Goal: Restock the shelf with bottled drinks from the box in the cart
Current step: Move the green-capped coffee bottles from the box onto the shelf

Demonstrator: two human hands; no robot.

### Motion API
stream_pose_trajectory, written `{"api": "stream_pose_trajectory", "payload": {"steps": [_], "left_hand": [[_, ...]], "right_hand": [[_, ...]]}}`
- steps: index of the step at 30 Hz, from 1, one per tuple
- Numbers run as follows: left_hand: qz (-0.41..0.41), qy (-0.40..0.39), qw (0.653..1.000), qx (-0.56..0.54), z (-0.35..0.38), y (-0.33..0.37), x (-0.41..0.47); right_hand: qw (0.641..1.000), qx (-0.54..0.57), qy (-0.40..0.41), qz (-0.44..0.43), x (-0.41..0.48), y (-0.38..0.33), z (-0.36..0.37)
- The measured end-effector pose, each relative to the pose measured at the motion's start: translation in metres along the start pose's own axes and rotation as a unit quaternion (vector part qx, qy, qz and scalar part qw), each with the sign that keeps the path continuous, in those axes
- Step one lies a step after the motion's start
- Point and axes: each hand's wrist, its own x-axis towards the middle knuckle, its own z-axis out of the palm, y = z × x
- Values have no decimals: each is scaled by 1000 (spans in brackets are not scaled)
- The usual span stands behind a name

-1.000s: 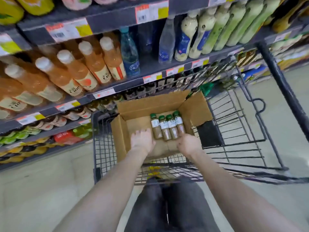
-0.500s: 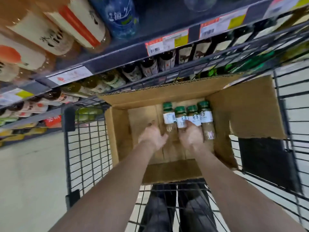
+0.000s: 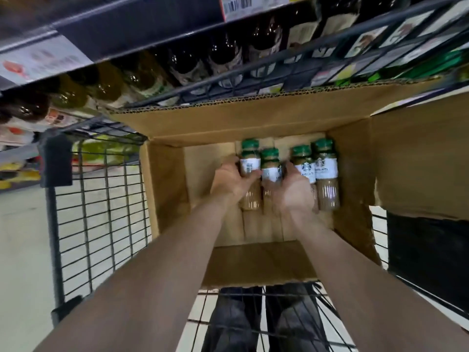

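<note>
arms (image 3: pixel 162 280): bare, sleeveless in view | trousers (image 3: pixel 236 318): dark grey

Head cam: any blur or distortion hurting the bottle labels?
Head view: the green-capped coffee bottles in the brown cardboard box are mildly soft, their labels partly legible; the dark shelf bottles are motion-smeared; wide-angle bending stretches the edges; both hands are slightly blurred.

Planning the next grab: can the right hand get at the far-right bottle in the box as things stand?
Probably yes. The far-right bottle stands right beside the right hand, uncovered, and the box is open-topped; but that hand seems already wrapped around its neighbour.
</note>
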Motion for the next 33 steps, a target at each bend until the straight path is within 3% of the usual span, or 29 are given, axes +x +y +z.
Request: {"api": "stream_pose_trajectory", "payload": {"steps": [5, 10, 15, 21, 33], "left_hand": [[5, -28, 999, -28, -5, -9, 15], [18, -27, 998, -55, -11, -14, -6], [23, -9, 995, -100, -23, -26, -23], [69, -27, 989, -125, -69, -15, -83], [153, 93, 957, -227, -156, 6, -247]], "right_hand": [[996, -85, -35, 21, 13, -10, 6], [998, 12, -59, 28, 10, -5, 14], [988, 144, -31, -43, -12, -5, 6], [971, 223, -43, -79, -70, -27, -31], [933, 316, -13, -173, -236, -67, -106]]}}
